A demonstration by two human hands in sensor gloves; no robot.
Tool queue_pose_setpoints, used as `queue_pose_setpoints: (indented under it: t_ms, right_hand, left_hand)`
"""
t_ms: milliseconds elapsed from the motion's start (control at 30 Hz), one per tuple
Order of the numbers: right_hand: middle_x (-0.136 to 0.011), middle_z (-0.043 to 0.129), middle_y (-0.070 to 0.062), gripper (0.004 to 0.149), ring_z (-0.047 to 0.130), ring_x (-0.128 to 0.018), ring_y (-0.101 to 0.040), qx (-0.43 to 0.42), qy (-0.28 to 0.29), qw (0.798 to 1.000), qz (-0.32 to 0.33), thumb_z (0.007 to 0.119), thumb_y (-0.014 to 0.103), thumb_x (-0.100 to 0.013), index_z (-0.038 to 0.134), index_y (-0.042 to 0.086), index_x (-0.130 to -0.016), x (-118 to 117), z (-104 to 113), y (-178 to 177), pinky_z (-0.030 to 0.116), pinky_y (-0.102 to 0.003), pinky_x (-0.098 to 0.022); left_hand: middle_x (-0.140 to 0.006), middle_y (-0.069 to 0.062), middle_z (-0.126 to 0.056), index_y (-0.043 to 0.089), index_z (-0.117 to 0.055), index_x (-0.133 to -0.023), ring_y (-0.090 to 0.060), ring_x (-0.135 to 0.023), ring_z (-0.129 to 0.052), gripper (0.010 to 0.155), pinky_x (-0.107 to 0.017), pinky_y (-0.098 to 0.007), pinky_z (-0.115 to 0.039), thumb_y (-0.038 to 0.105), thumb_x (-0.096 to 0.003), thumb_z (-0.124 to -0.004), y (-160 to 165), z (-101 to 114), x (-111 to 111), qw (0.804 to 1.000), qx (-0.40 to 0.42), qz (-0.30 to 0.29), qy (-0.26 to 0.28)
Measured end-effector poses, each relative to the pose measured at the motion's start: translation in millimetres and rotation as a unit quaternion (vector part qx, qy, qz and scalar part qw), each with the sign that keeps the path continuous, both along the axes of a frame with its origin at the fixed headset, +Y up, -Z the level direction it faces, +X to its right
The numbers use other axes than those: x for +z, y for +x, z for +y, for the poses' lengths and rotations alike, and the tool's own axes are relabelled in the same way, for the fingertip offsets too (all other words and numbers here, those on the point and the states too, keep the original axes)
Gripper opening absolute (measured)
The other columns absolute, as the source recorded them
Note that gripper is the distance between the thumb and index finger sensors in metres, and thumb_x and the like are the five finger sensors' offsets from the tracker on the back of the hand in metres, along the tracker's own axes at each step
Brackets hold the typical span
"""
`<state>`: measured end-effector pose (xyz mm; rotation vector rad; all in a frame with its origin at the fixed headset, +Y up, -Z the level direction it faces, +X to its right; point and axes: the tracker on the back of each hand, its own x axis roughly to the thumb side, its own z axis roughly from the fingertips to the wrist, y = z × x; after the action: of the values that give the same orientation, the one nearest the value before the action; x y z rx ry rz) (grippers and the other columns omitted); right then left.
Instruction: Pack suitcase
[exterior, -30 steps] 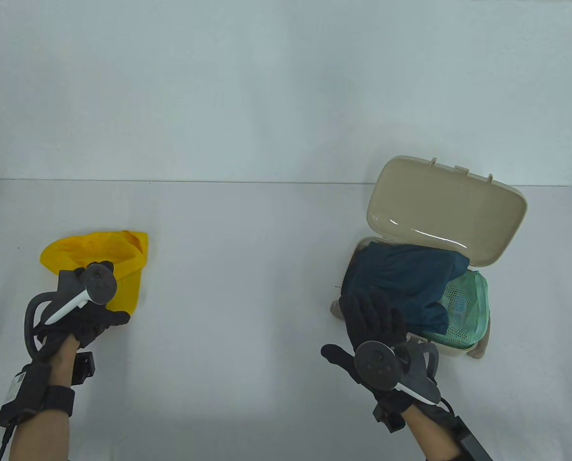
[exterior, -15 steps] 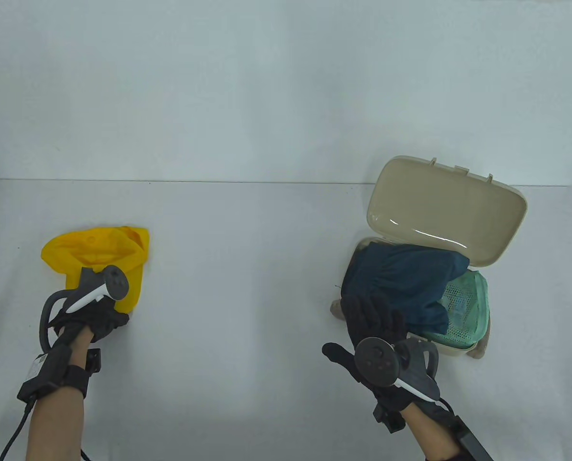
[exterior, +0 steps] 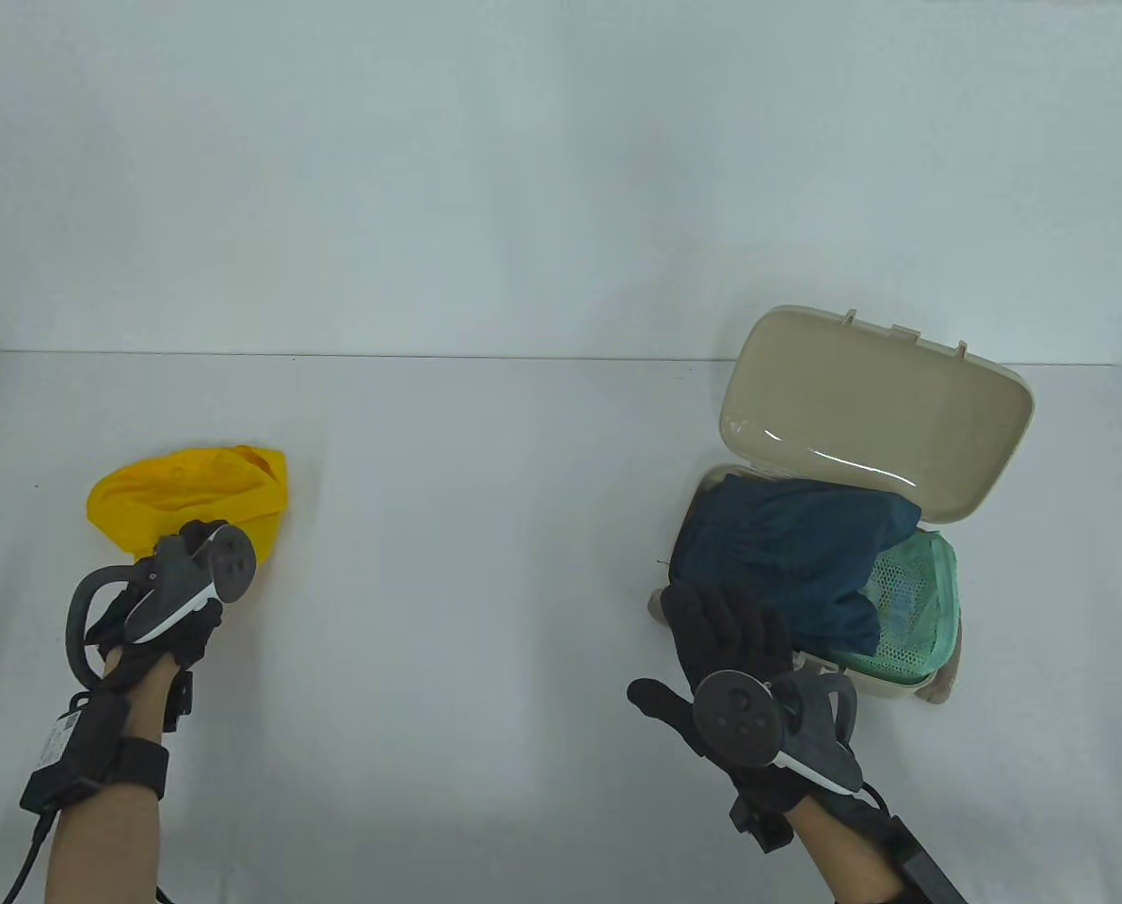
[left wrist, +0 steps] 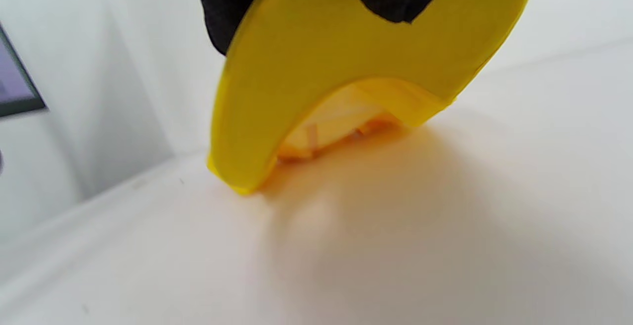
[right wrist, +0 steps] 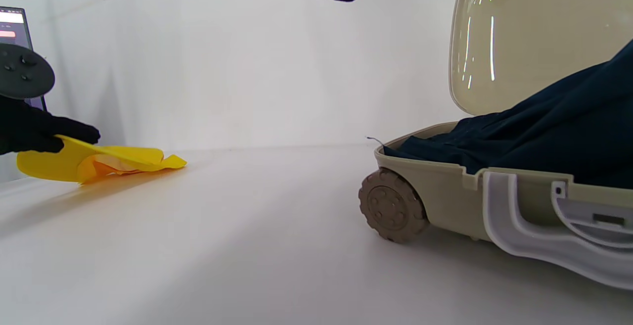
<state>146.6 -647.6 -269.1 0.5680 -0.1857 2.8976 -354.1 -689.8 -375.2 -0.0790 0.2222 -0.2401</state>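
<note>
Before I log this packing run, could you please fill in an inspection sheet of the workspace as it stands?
Surface: white table, bare between the items.
Job's things: beige suitcase lies open, lid up; dark blue garment bulges above its rim over a green mesh pouch. Yellow cap on the table at the left, brim raised.
Clutter: nothing seen.
Grippers: left hand pinches the cap's brim; right hand, fingers straight, at the suitcase's near corner, contact unclear.
Cables: one runs from each wrist unit off the bottom edge.
Surroundings: white wall; a screen at the left edge.
</note>
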Motion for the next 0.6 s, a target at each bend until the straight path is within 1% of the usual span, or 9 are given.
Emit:
queue_pose_setpoints:
  t_ms: [67,133,167,233,333,400,467,600]
  right_hand:
    - [-0.121,0.044,-0.014,0.091,0.044,-0.111,-0.049,-0.001,0.004,1.000,0.002,0.045,0.072,-0.045,0.031,0.015,-0.114,1,1,0,0.041,-0.069,-0.073]
    - [-0.120,0.044,-0.014,0.090,0.044,-0.111,-0.049,-0.003,0.007,1.000,0.004,0.045,0.072,-0.045,0.032,0.015,-0.114,2,2,0,0.041,-0.069,-0.073]
    - [-0.120,0.044,-0.014,0.090,0.044,-0.111,-0.049,-0.003,0.007,1.000,0.005,0.045,0.072,-0.045,0.032,0.015,-0.114,2,2,0,0.041,-0.069,-0.073]
    - [-0.120,0.044,-0.014,0.090,0.044,-0.111,-0.049,-0.005,0.009,1.000,0.008,0.046,0.072,-0.045,0.032,0.015,-0.114,3,2,-1,0.041,-0.069,-0.073]
    - [-0.120,0.044,-0.014,0.090,0.044,-0.111,-0.049,-0.004,0.009,1.000,0.013,0.046,0.072,-0.045,0.032,0.015,-0.114,3,1,-2,0.041,-0.069,-0.073]
    - [-0.120,0.044,-0.014,0.090,0.044,-0.111,-0.049,-0.002,0.009,1.000,0.016,0.046,0.072,-0.045,0.032,0.015,-0.114,3,1,-2,0.041,-0.069,-0.073]
    - [-0.120,0.044,-0.014,0.090,0.044,-0.111,-0.049,-0.001,0.010,1.000,0.017,0.046,0.072,-0.045,0.032,0.015,-0.114,4,1,-2,0.041,-0.069,-0.072]
    - [-0.120,0.045,-0.014,0.090,0.045,-0.111,-0.049,-0.003,0.011,1.000,0.013,0.046,0.072,-0.045,0.033,0.015,-0.114,3,0,-1,0.041,-0.069,-0.073]
  left_hand:
    - [-0.117,0.001,-0.057,0.031,-0.043,-0.109,-0.022,-0.108,-0.071,0.059,-0.078,-0.038,-0.069,0.026,-0.0546,-0.064,2,19,5,0.999,0.011,0.005,0.034]
    - [-0.117,0.001,-0.057,0.030,-0.043,-0.109,-0.022,-0.107,-0.071,0.059,-0.077,-0.037,-0.070,0.026,-0.0548,-0.064,9,43,15,0.996,0.025,-0.007,0.085]
    - [-0.117,-0.001,-0.057,0.030,-0.043,-0.110,-0.023,-0.107,-0.071,0.059,-0.077,-0.037,-0.070,0.026,-0.0549,-0.064,12,49,18,0.995,0.026,-0.011,0.096]
    - [-0.117,0.000,-0.057,0.030,-0.042,-0.110,-0.022,-0.107,-0.072,0.059,-0.077,-0.037,-0.071,0.027,-0.0549,-0.063,29,72,31,0.989,0.011,-0.039,0.142]
    - [-0.116,0.000,-0.057,0.030,-0.043,-0.110,-0.022,-0.106,-0.073,0.059,-0.076,-0.036,-0.073,0.027,-0.0548,-0.064,58,95,50,0.979,-0.005,-0.087,0.184]
    - [-0.116,-0.001,-0.058,0.029,-0.043,-0.110,-0.022,-0.105,-0.074,0.059,-0.075,-0.036,-0.073,0.027,-0.0546,-0.064,78,105,61,0.971,-0.018,-0.120,0.205]
    - [-0.116,-0.001,-0.058,0.028,-0.043,-0.110,-0.023,-0.105,-0.075,0.059,-0.075,-0.036,-0.074,0.027,-0.0546,-0.064,104,115,76,0.959,-0.036,-0.157,0.234]
    - [-0.115,-0.001,-0.060,0.028,-0.045,-0.109,-0.023,-0.104,-0.077,0.058,-0.074,-0.035,-0.076,0.027,-0.0545,-0.064,144,121,99,0.937,-0.058,-0.214,0.270]
